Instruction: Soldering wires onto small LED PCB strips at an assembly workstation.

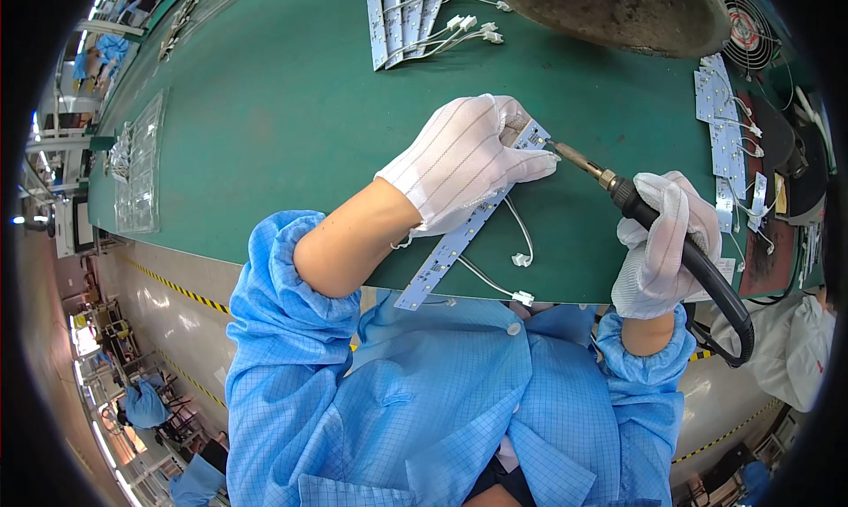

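My left hand (473, 158), in a white striped glove, is closed on an LED strip board (450, 253), a narrow white circuit board that slants from the table's front edge up under my fingers. Two white wires with white connectors (523, 298) trail from the board. Gloved as well, my right hand (669, 242) grips a soldering iron (632, 202) with a black handle and cord. The iron's tip reaches the board's upper end, beside my left fingertips; whether it touches the board I cannot tell.
Several LED strips with wires (402, 17) lie at the far middle, and more strips (724, 127) at the right. A dark round lamp-like hood (618, 12) overhangs the far side, next to a fan (749, 30). Clear plastic trays (141, 167) sit on the green table's (265, 109) left side.
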